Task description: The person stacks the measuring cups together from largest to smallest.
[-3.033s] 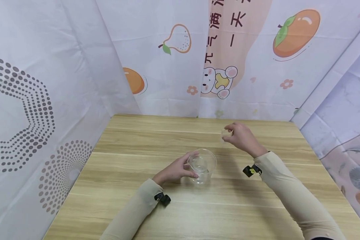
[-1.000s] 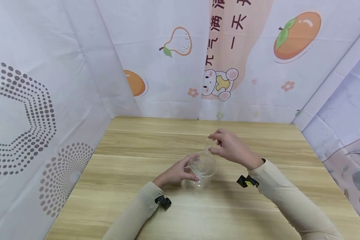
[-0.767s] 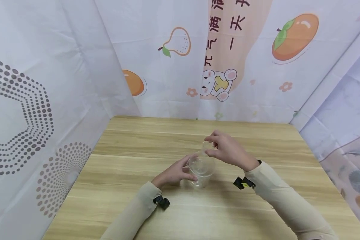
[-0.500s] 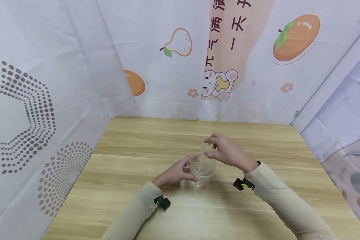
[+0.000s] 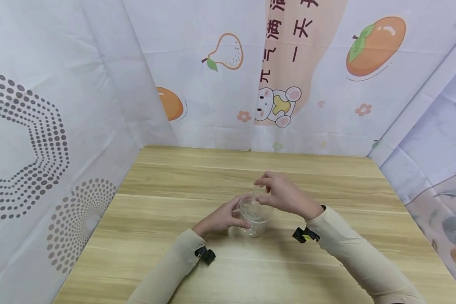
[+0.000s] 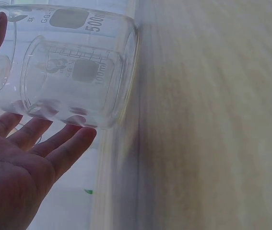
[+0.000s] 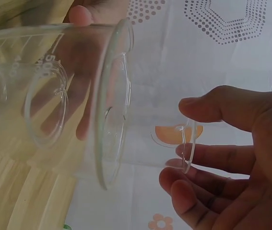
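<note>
A large clear glass beaker [image 5: 255, 226] marked 500 ml stands upright on the table. My left hand [image 5: 224, 217] holds it, thumb on the near side and fingers along the far side. Inside sits a smaller beaker [image 6: 85, 72] with a 100 ml mark, plain in the left wrist view. My right hand [image 5: 283, 194] pinches the rim of another small clear beaker [image 7: 189, 148] between thumb and fingers. This one is over the large beaker's mouth, its lower end inside the rim [image 7: 108, 110].
The wood-grain table [image 5: 167, 202] runs back to a white curtain [image 5: 197, 135] printed with fruit. More patterned curtains hang at the left [image 5: 110, 84] and right [image 5: 433, 139]. Each sleeve has a small black camera [image 5: 206, 255] at the wrist.
My right hand has brought the small beaker left and nearer to me, from beyond the large beaker to over its mouth, and lowered it. My left hand stays on the large beaker.
</note>
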A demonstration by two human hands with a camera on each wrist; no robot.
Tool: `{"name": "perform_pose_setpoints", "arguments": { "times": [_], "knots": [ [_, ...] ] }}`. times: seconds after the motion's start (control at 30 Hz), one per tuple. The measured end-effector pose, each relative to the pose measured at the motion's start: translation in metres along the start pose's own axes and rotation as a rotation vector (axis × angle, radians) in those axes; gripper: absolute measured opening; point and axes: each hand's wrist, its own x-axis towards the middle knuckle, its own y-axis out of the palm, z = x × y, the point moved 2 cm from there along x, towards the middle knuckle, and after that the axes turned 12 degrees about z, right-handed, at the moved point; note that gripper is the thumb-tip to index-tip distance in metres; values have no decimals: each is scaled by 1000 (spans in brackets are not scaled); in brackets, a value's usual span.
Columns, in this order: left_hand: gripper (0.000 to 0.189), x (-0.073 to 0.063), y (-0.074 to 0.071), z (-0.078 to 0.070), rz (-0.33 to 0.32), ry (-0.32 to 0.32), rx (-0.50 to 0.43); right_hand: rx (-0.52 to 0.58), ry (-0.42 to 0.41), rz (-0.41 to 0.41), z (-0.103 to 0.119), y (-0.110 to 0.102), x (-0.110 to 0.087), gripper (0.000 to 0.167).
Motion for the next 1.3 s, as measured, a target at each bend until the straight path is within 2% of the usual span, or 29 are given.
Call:
{"name": "perform_pose_setpoints", "arguments": {
  "times": [0.4,0.97,1.3],
  "knots": [
    [86,0,-2,0,-12,-10,31,11,-30,30,-2,10,4,35],
    [85,1,-2,2,-24,-12,53,10,-11,96,1,23,9,36],
    [85,0,-1,2,-2,-12,8,-33,-3,133,2,30,9,37]
  ]
}}
